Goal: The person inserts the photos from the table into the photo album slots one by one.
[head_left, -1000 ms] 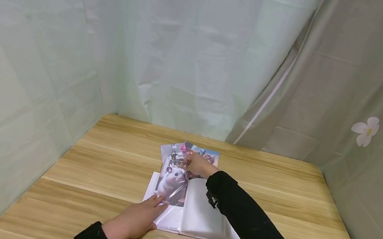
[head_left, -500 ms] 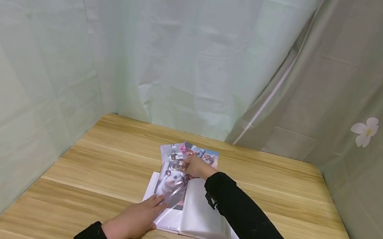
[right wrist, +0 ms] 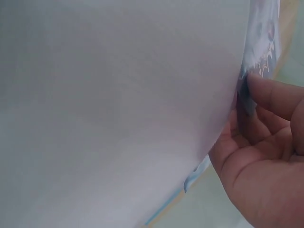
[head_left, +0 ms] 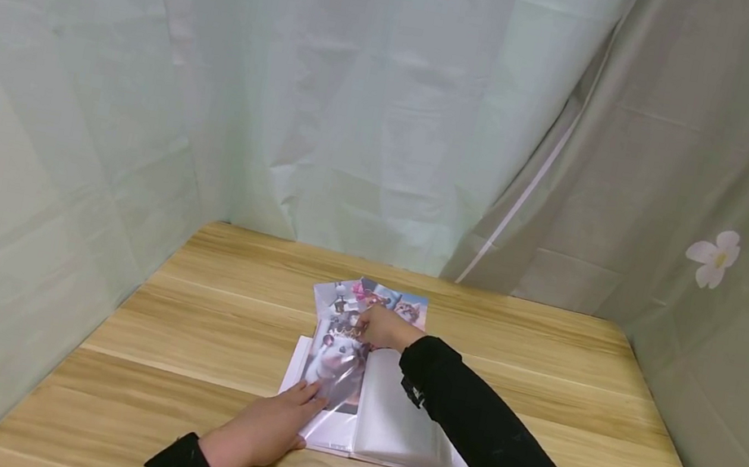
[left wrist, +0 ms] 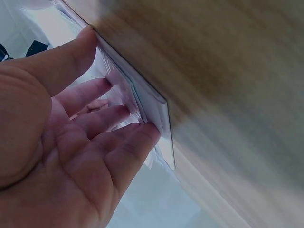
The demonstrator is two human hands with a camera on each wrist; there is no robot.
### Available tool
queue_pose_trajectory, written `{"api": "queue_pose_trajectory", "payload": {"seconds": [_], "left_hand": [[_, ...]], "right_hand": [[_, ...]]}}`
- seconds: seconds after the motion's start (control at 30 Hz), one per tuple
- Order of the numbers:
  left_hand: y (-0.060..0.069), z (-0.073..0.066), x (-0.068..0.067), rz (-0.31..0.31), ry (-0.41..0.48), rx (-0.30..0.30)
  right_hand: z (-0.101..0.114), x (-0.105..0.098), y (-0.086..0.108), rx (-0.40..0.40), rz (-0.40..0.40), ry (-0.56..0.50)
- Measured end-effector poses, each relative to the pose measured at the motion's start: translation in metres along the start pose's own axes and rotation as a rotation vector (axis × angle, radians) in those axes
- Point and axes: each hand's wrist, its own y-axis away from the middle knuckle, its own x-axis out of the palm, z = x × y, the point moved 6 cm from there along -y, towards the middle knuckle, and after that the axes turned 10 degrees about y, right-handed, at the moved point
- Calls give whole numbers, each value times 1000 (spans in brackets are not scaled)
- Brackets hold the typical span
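A photo album (head_left: 406, 421) lies spread on the table, its right page blank white. On its left page is a photo (head_left: 333, 359) of a white mouse with a crown, its lower part under a shiny clear sleeve. My right hand (head_left: 390, 327) pinches the photo's top edge; in the right wrist view, thumb and fingers of the right hand (right wrist: 270, 128) grip it beside a large white page (right wrist: 118, 104). My left hand (head_left: 268, 422) rests on the lower left of the album, and the left wrist view has its extended fingers (left wrist: 126, 156) touching the pages.
More photos lie just behind the album: a greyish one (head_left: 329, 292) at left and one with a kitten (head_left: 412, 308) at right. The wooden table (head_left: 222, 299) meets pale curtains (head_left: 379, 119) at the back and sides.
The mouse photo has slid a little toward me down the left page, its lower edge now nearer the album's front. My right hand moved slightly with it; the left hand stayed put.
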Motion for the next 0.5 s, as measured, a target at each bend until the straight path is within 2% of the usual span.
{"api": "queue_pose_trajectory", "payload": {"seconds": [0.23,0.4,0.5], "left_hand": [[0,0,0,8,-4,-5],[0,0,1,15,-1,-11],[0,0,1,19,6,-18]], "right_hand": [[0,-8,-2,-3,-25,67],[0,-12,-2,25,-35,44],[6,-14,-3,-31,-67,71]]}}
